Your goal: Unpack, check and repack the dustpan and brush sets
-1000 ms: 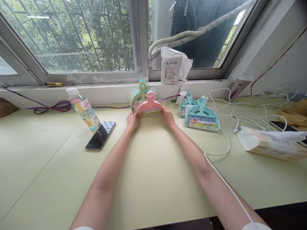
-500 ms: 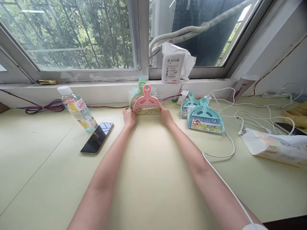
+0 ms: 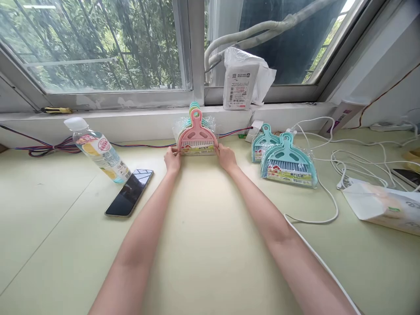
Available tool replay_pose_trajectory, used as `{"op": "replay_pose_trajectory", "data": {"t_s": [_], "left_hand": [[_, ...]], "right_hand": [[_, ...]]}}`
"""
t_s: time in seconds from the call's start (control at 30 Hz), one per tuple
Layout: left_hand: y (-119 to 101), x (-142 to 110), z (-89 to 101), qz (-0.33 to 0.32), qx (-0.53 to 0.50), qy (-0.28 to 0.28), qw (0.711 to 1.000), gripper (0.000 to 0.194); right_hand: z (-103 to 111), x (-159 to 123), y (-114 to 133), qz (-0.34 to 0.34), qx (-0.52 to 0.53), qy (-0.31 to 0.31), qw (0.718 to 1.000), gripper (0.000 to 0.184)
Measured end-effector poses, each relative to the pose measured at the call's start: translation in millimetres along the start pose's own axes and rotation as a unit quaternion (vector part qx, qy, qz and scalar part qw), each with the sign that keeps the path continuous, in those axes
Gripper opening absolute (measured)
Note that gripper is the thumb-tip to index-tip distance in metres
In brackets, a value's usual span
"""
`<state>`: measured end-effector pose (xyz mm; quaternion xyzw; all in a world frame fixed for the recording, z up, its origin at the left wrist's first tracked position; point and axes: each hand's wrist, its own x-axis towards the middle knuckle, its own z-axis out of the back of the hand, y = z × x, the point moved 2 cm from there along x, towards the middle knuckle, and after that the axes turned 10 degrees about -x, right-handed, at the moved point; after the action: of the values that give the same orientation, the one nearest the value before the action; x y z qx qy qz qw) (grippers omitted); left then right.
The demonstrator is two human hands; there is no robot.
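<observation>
Left hand (image 3: 172, 160) and right hand (image 3: 227, 158) pinch the pink dustpan (image 3: 197, 134). It mostly hides farther greenish dustpans (image 3: 194, 104); its label (image 3: 201, 150) looks blurred.

pink dustpan set (image 3: 197, 134) (in clear wrap) stands handle up.

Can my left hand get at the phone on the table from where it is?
Probably yes: nothing seems to stand between your left hand and the phone, and the bottle is on the phone's other side. But the hand holds the pink dustpan set and would likely have to let go first.
</observation>
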<state>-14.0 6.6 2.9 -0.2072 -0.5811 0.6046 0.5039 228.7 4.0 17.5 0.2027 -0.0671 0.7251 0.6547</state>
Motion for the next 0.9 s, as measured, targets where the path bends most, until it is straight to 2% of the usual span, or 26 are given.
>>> {"op": "replay_pose_trajectory", "data": {"t_s": [0.17,0.33,0.43,0.67,0.8,0.9], "left_hand": [[-6.8,-3.2,3.8,0.008,-0.003,-0.010,1.000,0.016],[-6.5,-3.9,4.2,0.016,-0.022,-0.019,0.999,0.036],[-4.5,-3.2,4.8,0.020,-0.021,-0.037,0.999,0.046],[-2.4,-1.3,4.5,0.017,0.003,-0.026,1.000,0.025],[-3.0,-1.9,4.1,0.020,0.014,-0.025,0.999,0.031],[-4.2,-2.9,3.7,0.023,0.015,-0.024,0.999,0.034]], "right_hand": [[-0.1,-0.3,-6.9,0.010,0.182,-0.033,0.983,0.035],[1.5,-1.4,-7.5,0.034,0.299,-0.042,0.953,0.025],[3.7,-2.6,-6.4,0.029,0.308,-0.038,0.950,0.023],[4.2,-3.3,-5.8,0.022,0.325,-0.032,0.945,0.026],[-0.9,-1.2,-8.3,0.004,0.335,-0.010,0.942,0.030],[-4.6,-0.1,-10.4,-0.012,0.302,-0.002,0.953,0.035]]}}
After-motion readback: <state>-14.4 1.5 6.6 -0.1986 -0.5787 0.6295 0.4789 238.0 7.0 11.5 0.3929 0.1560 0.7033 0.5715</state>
